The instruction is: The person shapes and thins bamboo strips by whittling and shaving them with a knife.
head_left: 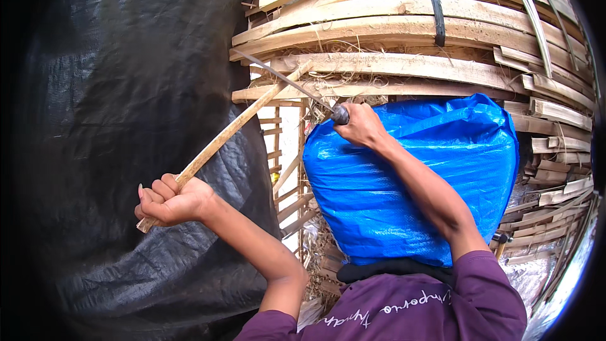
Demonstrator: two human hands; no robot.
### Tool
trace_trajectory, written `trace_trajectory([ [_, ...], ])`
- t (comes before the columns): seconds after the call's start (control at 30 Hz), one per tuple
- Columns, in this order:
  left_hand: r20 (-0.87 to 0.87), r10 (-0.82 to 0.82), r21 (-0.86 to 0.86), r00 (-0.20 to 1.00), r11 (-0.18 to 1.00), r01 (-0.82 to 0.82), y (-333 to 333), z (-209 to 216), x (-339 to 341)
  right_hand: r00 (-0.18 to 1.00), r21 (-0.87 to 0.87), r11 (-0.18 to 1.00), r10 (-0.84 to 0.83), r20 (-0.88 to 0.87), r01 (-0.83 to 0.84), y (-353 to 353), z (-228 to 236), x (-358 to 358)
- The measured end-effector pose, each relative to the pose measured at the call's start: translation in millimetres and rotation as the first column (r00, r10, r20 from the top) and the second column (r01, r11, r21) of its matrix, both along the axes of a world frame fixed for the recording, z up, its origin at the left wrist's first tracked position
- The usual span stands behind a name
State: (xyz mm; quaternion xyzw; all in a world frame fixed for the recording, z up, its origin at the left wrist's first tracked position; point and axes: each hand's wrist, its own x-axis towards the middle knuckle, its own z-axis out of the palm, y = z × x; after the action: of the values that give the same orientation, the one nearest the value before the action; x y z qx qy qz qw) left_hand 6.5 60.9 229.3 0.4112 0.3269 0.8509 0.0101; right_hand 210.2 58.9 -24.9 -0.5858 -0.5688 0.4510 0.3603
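Observation:
My left hand (173, 200) is closed around the lower end of a pale wooden stick (230, 131), likely split bamboo. The stick slants up and to the right, its far end over the stacked slats. In my right hand (363, 125) is the dark handle of a long-bladed knife (290, 82). The thin blade points up and left and crosses the stick near its far end; whether it touches the stick I cannot tell. A blue plastic sheet (410, 177) covers my lap beneath my right forearm.
Long wooden slats (379, 28) lie stacked ahead, one bundle tied with a black strap (437, 20). Shorter slats (555, 145) are piled at the right. A black tarp (126, 120) hangs along the left. Curled shavings (353, 82) litter the slats. A slatted frame (275, 145) stands beside the tarp.

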Motion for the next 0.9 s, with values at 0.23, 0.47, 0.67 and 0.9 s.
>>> trace_trajectory([
  [0.23, -0.026, -0.085, -0.013, 0.996, 0.996, 0.084, -1, 2, -8, 0.995, 0.097, 0.99, 0.101, 0.006, -0.101, 5, 39, -9],
  [0.47, -0.03, -0.07, 0.012, 0.997, 0.997, 0.071, 4, 2, -1, 0.994, -0.143, 0.985, -0.087, 0.068, 0.096, 12, -9, 16],
  [0.67, 0.007, -0.012, -0.022, 1.0, 1.0, 0.012, 4, 3, -9, 0.997, 0.058, 0.996, 0.068, -0.029, -0.066, -4, 36, -7],
  [0.9, 0.004, -0.03, -0.031, 1.0, 0.999, 0.03, 1, -5, -13, 0.978, -0.153, 0.974, -0.142, 0.155, 0.166, 0, -14, 26],
])
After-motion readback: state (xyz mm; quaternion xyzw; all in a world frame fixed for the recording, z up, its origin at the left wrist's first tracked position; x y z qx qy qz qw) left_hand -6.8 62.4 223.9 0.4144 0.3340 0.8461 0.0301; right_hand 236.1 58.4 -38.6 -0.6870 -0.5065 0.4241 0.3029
